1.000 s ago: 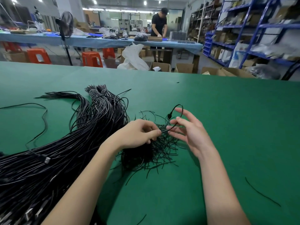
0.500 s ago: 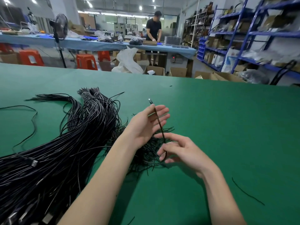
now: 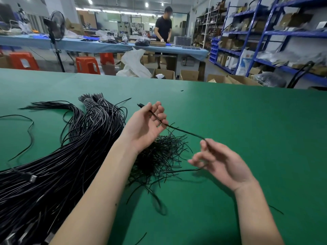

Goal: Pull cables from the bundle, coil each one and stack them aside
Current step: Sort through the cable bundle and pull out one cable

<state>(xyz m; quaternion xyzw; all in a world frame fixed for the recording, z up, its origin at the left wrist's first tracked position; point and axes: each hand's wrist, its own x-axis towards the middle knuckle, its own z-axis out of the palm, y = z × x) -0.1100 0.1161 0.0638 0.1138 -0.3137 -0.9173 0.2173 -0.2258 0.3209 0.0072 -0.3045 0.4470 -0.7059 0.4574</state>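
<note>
A thick bundle of black cables (image 3: 58,167) lies across the left of the green table (image 3: 238,131). A tangle of short black ties (image 3: 159,156) sits just right of it. My left hand (image 3: 146,126) is raised palm up and holds one black cable (image 3: 185,132) between thumb and fingers, its plug end sticking out past the fingertips. The cable runs taut to my right hand (image 3: 217,160), which pinches it and is motion-blurred. The cable's tail trails from my right hand back toward the tangle.
One loose cable (image 3: 30,131) with a plug curves at the far left. Stray tie pieces (image 3: 276,209) lie at the lower right. Beyond the table are orange stools (image 3: 87,65), cardboard boxes, blue shelving (image 3: 265,36) and a person at a blue bench.
My left hand has lifted and turned palm up with the cable's plug end. My right hand has moved right and away, drawing the cable out taut between both hands.
</note>
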